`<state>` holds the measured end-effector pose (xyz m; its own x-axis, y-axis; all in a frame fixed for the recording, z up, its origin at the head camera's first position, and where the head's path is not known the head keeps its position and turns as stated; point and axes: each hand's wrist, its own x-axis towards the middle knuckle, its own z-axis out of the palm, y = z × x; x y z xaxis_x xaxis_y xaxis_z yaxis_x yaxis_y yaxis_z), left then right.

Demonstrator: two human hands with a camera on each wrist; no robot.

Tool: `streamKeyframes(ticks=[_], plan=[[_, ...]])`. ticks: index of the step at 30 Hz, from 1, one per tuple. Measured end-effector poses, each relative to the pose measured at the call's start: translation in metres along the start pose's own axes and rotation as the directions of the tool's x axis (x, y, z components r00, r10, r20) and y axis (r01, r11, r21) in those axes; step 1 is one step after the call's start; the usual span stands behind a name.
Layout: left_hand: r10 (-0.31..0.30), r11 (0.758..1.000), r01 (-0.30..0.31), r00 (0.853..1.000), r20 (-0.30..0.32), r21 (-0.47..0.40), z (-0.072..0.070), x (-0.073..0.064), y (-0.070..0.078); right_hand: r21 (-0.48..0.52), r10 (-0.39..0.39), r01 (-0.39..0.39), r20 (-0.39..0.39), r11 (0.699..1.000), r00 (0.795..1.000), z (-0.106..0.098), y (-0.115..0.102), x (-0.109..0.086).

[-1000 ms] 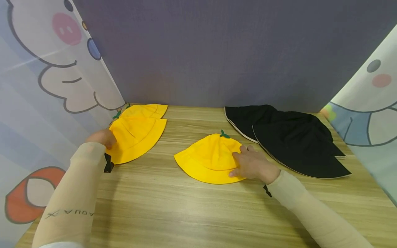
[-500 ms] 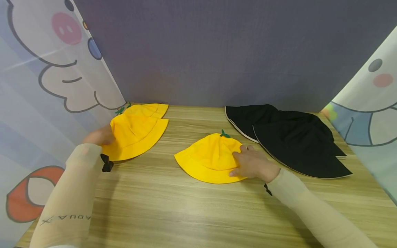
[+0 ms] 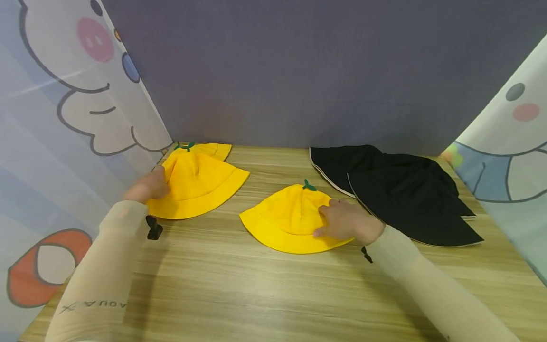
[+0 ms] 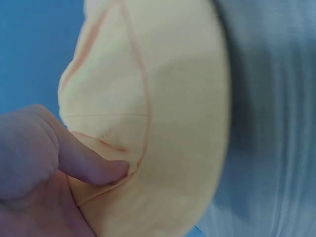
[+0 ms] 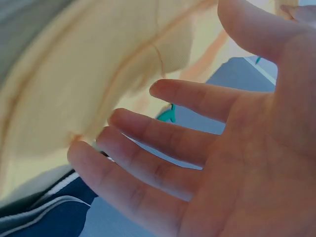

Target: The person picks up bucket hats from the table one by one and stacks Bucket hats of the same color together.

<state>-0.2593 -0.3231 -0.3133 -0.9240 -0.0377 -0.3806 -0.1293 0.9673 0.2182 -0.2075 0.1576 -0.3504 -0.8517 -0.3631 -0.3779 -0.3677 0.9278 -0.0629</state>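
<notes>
On the left of the table, my left hand (image 3: 149,185) pinches the left side of a yellow bucket hat (image 3: 198,183) with a green leaf sprig on its crown. In the left wrist view the thumb (image 4: 98,165) presses on the fabric near the brim seam; the other fingers are hidden behind the hat. That hat overlaps a second yellow hat (image 3: 220,150) behind it. A third yellow hat (image 3: 290,218) lies flat at the centre. My right hand (image 3: 342,219) is at its right side, fingertips at the fabric. The right wrist view shows those fingers (image 5: 192,101) spread and nearly straight.
Black hats (image 3: 410,194) with pale edging lie overlapped on the right, close beside my right hand. A grey wall (image 3: 299,71) stands behind the wooden table (image 3: 239,294). Printed cartoon panels (image 3: 47,133) flank both sides.
The left yellow hat has swung to the right in my left hand and covers more of the hat behind. My right hand has shifted slightly; the centre hat's right brim corner now shows.
</notes>
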Motion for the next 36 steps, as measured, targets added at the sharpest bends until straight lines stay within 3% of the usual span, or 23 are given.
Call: streamKeyframes(ticks=[6,11,16,27,36], plan=[[0.016,1.0,-0.016,1.0,0.024,-0.007,0.013,0.007,0.012,-0.014,0.003,-0.003,0.006,1.0,1.0,-0.014,-0.003,0.008],[0.046,0.999,-0.045,0.999,0.013,-0.025,0.024,0.015,0.021,-0.018,0.013,-0.014,-0.043,1.0,0.999,-0.024,-0.011,0.013],[0.055,0.998,-0.055,0.998,0.017,-0.009,0.032,0.023,0.029,0.049,-0.008,0.014,-0.117,0.999,0.993,-0.035,-0.021,0.021],[0.07,0.998,-0.07,0.998,0.003,0.002,0.039,0.029,0.044,0.189,-0.071,0.103,-0.17,0.977,0.983,-0.057,-0.045,0.054],[0.048,0.999,-0.048,0.999,0.02,0.02,0.041,0.037,0.047,0.289,-0.038,0.093,-0.192,0.953,0.981,-0.071,-0.063,0.084]])
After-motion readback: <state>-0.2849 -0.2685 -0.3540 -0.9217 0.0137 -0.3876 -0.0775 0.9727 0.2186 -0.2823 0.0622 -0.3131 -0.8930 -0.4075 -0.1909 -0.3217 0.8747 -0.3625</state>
